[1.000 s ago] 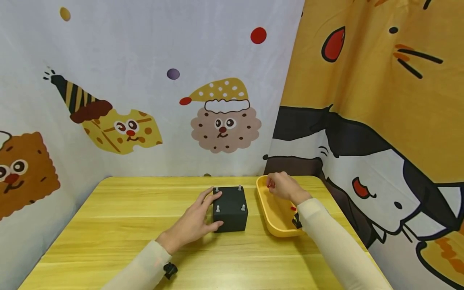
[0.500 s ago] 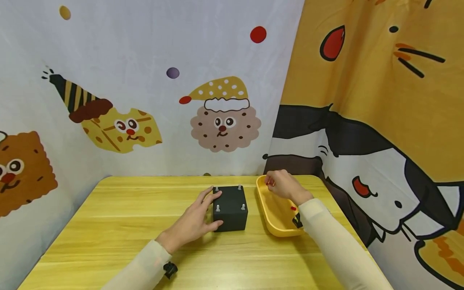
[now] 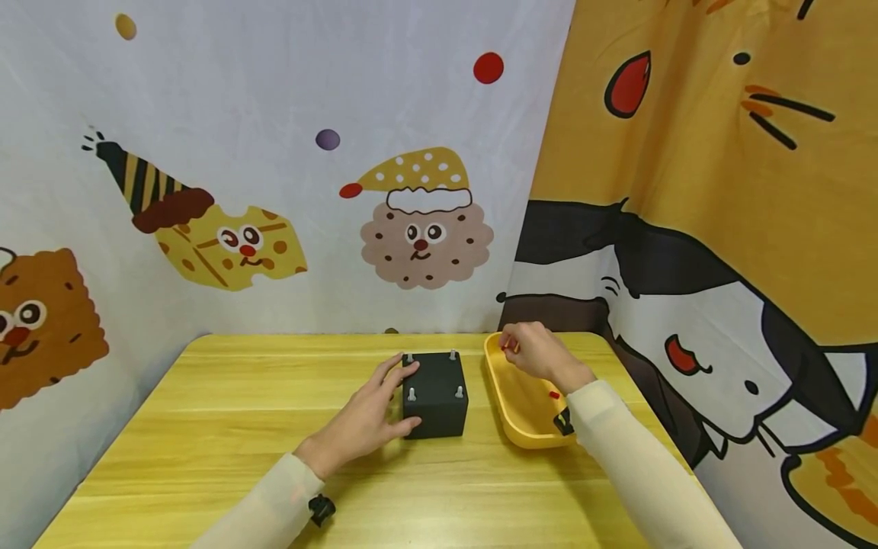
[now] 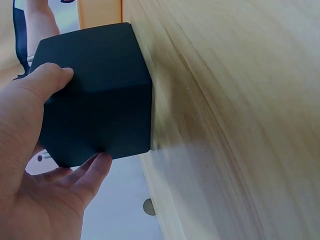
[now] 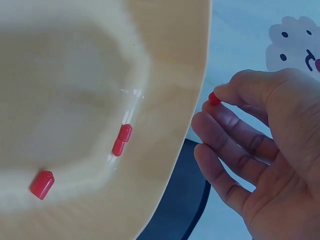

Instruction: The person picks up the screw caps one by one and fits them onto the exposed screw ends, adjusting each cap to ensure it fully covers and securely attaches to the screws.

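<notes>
A black box (image 3: pixel 435 393) stands on the table with several silver bolts (image 3: pixel 412 394) sticking up near the corners of its top. My left hand (image 3: pixel 370 419) holds the box from its left side, thumb low on the near face and fingers on the far side and top edge. Over the far end of the yellow tray (image 3: pixel 507 400), my right hand (image 3: pixel 542 354) pinches a small red cap (image 5: pixel 214 99) between thumb and index finger. The right wrist view shows another red cap (image 5: pixel 42 185) in the tray. Small red pieces (image 5: pixel 122 140) lie by its wall; one may be a reflection.
The tray stands right of the box, a narrow gap between them. Behind the wooden table (image 3: pixel 226 427) hangs a printed curtain (image 3: pixel 274 99), close to its back edge. A yellow printed curtain (image 3: pixel 686 152) runs along the right side.
Little differs. My right hand has shifted very slightly to the left at the tray's far end, still pinching the red cap. The left hand and box have stayed in place.
</notes>
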### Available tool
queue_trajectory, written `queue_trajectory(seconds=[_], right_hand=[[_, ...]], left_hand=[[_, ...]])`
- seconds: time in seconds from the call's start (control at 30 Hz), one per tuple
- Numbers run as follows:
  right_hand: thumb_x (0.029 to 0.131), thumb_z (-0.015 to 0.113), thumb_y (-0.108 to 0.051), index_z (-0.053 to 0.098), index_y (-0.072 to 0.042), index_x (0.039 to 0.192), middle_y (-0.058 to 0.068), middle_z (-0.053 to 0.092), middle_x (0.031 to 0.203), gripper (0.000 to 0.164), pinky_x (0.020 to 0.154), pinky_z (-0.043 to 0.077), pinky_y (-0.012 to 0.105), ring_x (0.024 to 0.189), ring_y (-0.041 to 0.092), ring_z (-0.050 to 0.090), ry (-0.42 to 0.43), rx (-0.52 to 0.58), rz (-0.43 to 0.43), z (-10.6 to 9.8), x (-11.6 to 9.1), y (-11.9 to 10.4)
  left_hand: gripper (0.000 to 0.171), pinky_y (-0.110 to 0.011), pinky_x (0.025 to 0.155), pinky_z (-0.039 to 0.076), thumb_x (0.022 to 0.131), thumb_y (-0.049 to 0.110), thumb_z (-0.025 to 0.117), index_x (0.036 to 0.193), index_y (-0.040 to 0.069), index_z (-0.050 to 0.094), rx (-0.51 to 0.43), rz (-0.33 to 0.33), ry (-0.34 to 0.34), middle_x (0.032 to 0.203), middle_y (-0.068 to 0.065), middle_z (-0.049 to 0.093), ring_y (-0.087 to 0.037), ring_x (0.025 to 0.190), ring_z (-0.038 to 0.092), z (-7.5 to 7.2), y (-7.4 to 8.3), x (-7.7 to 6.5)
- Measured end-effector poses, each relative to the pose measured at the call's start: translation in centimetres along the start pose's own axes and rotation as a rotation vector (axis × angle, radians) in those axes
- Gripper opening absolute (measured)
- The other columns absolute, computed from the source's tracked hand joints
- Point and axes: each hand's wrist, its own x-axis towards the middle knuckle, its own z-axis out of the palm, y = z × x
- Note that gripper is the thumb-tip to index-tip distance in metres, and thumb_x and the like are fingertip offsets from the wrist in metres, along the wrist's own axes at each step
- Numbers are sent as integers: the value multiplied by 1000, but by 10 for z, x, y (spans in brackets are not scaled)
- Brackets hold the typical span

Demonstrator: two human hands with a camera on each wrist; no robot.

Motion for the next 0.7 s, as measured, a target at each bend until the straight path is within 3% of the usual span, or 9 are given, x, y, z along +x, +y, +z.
queue_trajectory(seconds=[0.7], right_hand=[[104, 84, -8, 87, -11, 116, 2, 82, 103, 13, 86, 68, 37, 90, 16, 72, 17, 18, 21, -2, -8, -11]], left_hand=[[96, -55, 114, 67, 106, 39, 90, 185, 26, 35, -11, -6, -5, 193, -18, 25, -40, 143, 74, 0, 0, 0]])
